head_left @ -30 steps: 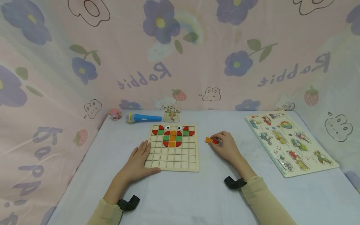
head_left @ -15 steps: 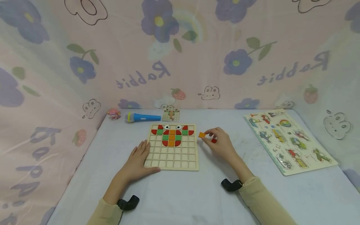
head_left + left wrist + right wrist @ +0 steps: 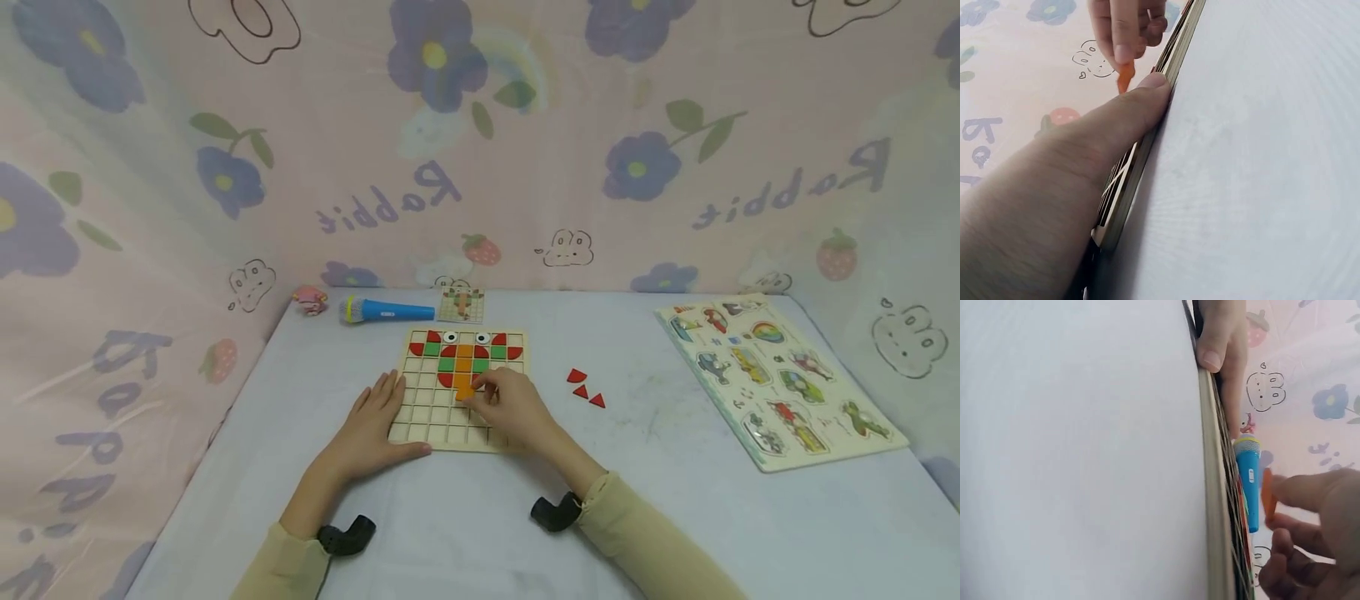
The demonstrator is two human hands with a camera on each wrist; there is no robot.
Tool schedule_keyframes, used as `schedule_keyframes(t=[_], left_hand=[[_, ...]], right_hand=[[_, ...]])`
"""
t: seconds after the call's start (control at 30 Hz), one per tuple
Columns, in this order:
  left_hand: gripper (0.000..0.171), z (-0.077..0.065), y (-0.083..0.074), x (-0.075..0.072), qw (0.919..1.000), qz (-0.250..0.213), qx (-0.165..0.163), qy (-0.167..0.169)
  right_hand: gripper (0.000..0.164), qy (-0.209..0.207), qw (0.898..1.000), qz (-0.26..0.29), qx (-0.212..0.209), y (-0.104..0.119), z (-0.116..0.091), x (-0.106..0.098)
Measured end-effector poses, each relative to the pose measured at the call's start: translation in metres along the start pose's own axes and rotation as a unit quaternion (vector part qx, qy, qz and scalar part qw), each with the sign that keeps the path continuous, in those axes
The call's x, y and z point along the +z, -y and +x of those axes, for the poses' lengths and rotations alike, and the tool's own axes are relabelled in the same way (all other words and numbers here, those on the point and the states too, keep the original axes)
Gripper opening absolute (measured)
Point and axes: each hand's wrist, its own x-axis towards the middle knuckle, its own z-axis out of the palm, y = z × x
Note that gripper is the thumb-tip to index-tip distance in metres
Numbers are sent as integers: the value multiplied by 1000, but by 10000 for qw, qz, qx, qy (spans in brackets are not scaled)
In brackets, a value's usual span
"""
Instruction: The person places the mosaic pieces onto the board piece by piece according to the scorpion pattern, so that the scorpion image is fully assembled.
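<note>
A wooden grid board (image 3: pixel 427 421) lies on the table, its upper rows filled with red, green and orange tiles and two eye tiles (image 3: pixel 450 337). My left hand (image 3: pixel 367 429) rests along its left side, fingers straight, thumb at the near edge. Over the middle of the board, my right hand (image 3: pixel 513 404) pinches an orange square tile (image 3: pixel 464 392) between thumb and fingertips, just below the orange column. In the right wrist view, the pinched orange tile (image 3: pixel 1268 494) stands edge-on above the board. The right hand hides the board's right part. Several red pieces (image 3: pixel 581 390) lie right of the board.
Behind the board lie a small pattern card (image 3: pixel 461 305), a blue toy microphone (image 3: pixel 390 312) and a pink figurine (image 3: pixel 310 300). A large picture puzzle board (image 3: pixel 780 383) lies at the right. Patterned cloth (image 3: pixel 525 167) hangs behind the table.
My right hand has carried the orange tile left from beside the board to over its middle, uncovering the red pieces. The left hand stays in place.
</note>
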Motion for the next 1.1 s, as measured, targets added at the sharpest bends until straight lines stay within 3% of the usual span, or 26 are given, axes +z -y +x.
schedule_keyframes(t=[0.17, 0.37, 0.73, 1.1], left_hand=[[128, 0, -2, -2, 10000, 32, -52, 29], [127, -1, -4, -3, 10000, 37, 9, -32], [128, -1, -2, 1, 10000, 8, -44, -41], [129, 0, -2, 0, 9999, 71, -81, -15]], right_hand=[[21, -59, 10000, 30, -32, -9, -3, 13], [22, -436, 9989, 51, -156, -14, -6, 21], [20, -604, 9972, -107, -439, -21, -2, 26], [17, -795, 9958, -313, -339, -16, -1, 27]])
